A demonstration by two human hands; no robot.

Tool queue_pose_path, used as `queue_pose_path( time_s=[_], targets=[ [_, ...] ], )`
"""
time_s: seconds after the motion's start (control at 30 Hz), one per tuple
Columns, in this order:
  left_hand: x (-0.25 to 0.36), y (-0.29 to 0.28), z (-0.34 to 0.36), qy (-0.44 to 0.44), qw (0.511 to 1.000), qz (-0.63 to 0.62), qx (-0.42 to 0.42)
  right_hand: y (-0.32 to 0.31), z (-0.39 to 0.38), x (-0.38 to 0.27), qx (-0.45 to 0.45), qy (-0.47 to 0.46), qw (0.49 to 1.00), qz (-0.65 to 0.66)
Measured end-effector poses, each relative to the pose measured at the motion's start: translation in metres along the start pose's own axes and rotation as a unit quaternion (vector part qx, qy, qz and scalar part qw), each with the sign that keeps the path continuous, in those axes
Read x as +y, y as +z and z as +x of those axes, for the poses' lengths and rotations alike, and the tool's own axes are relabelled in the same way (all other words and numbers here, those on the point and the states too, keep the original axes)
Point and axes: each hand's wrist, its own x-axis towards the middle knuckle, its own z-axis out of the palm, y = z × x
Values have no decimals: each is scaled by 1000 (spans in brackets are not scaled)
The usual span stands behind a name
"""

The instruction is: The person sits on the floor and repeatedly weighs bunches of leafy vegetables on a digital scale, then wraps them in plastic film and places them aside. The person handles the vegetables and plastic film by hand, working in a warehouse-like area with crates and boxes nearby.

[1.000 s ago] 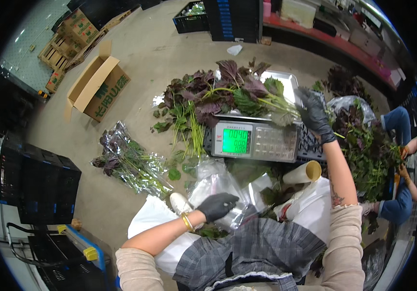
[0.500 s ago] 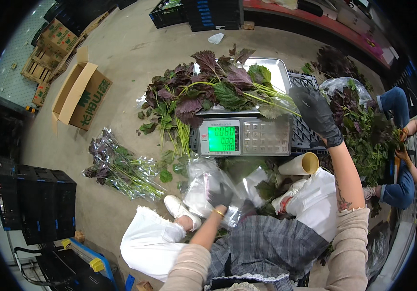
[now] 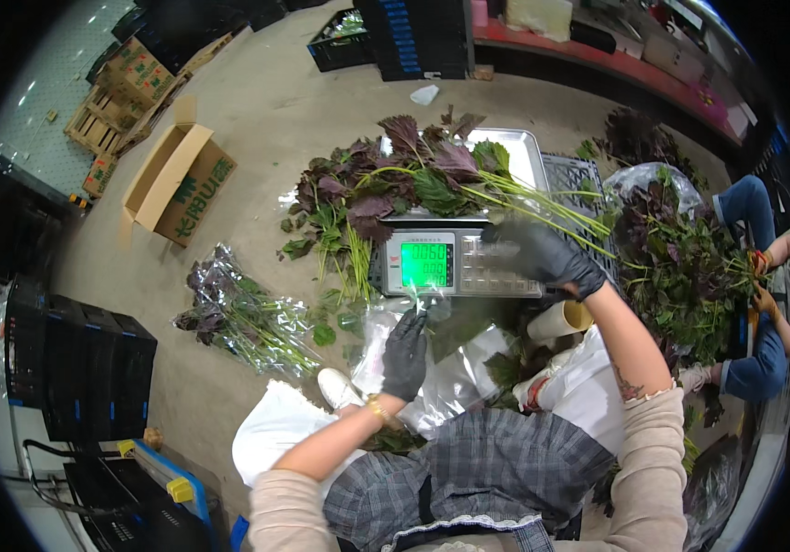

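Observation:
My left hand (image 3: 406, 355), in a black glove, pinches the top of a clear plastic bag (image 3: 426, 301) in front of the scale display. More clear bags (image 3: 461, 379) lie in my lap area between my legs. My right hand (image 3: 542, 256), gloved too and smeared by motion, is over the keypad side of the digital scale (image 3: 424, 265), whose screen glows green. On the scale's metal tray (image 3: 526, 158) rests a bunch of purple-green perilla (image 3: 441, 189), its stems pointing right, past my right hand. Another perilla bunch (image 3: 351, 253) hangs off the tray's left side.
A bagged perilla bunch (image 3: 243, 308) lies on the floor at left, near an open cardboard box (image 3: 183, 184). Black crates (image 3: 82, 368) stand at lower left. A cardboard tube (image 3: 561, 320) is by my right leg. At right, another person's hands (image 3: 763, 290) are at a perilla pile (image 3: 680, 276).
My right hand has left the stem ends and come left and down over the keypad. My left hand has risen from the bag stack, lifting a bag's edge toward the scale.

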Motion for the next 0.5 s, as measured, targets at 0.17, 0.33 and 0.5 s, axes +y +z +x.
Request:
queue_pose_path(
  time_s=[0.17,0.33,0.5],
  targets=[
    [87,-97,26,96,979,-133,-122,33,-14,-52,-51,-123,975,176],
    [89,-109,38,67,966,-247,50,29,4,-85,-70,-196,975,74],
    [38,-119,43,-194,849,-476,-122,24,-2,-107,-100,-53,978,174]
  ],
)
